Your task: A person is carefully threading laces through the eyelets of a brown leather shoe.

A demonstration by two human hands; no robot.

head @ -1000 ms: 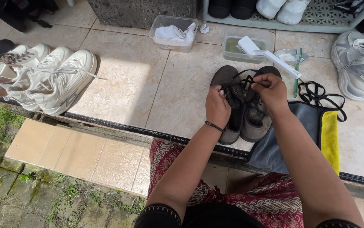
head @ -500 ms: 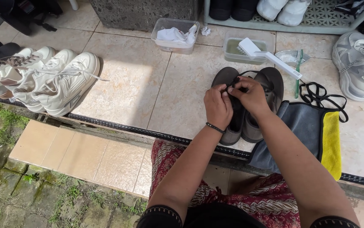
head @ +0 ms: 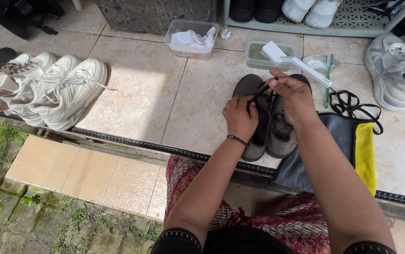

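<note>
A pair of dark grey shoes [head: 277, 136] lies side by side on the tiled floor in front of me. My left hand [head: 239, 117] rests on the left shoe and pinches its black lace [head: 262, 90] near the tongue. My right hand [head: 293, 96] is over the right shoe, fingers closed on the same black lace and pulling it up. A thin dark bracelet sits on my left wrist.
White sneakers [head: 63, 94] line the left. Behind the shoes stand a clear tub with a white cloth [head: 192, 38], a tub of water with a white brush [head: 289, 59], and a green toothbrush [head: 327, 82]. Grey and yellow cloths [head: 355, 150], loose black laces [head: 353, 103], grey sneakers [head: 395, 70] lie right.
Both hands have shifted slightly on the shoes, the right hand lifting the lace higher and moving toward the toe end. The shoes have stayed in place.
</note>
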